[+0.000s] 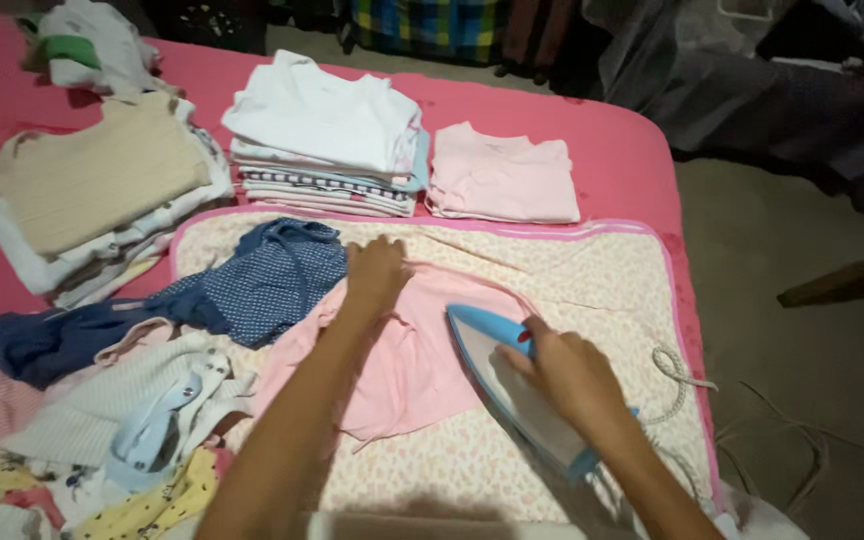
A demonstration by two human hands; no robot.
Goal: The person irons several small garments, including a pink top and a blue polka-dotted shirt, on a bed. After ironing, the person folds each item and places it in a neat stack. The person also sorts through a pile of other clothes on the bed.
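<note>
Head view showed the left hand (pixel 377 272) pressed flat, fingers spread, on a pink garment (pixel 392 350) lying at the middle of a patterned ironing mat (pixel 592 270). The right hand (pixel 567 375) was clamped around the handle of a blue and white iron (pixel 497 375), whose nose rested on the garment's right side. The iron's cord (pixel 677 370) lay coiled at the mat's right edge. A blue dotted garment (pixel 272 280) lay on the mat's left edge, beside a heap of unfolded clothes (pixel 102 420). Three folded stacks sat beyond the mat's far edge on the pink bed (pixel 622 150): beige-topped (pixel 92 180), white-topped (pixel 322 125) and pale pink (pixel 502 175).
</note>
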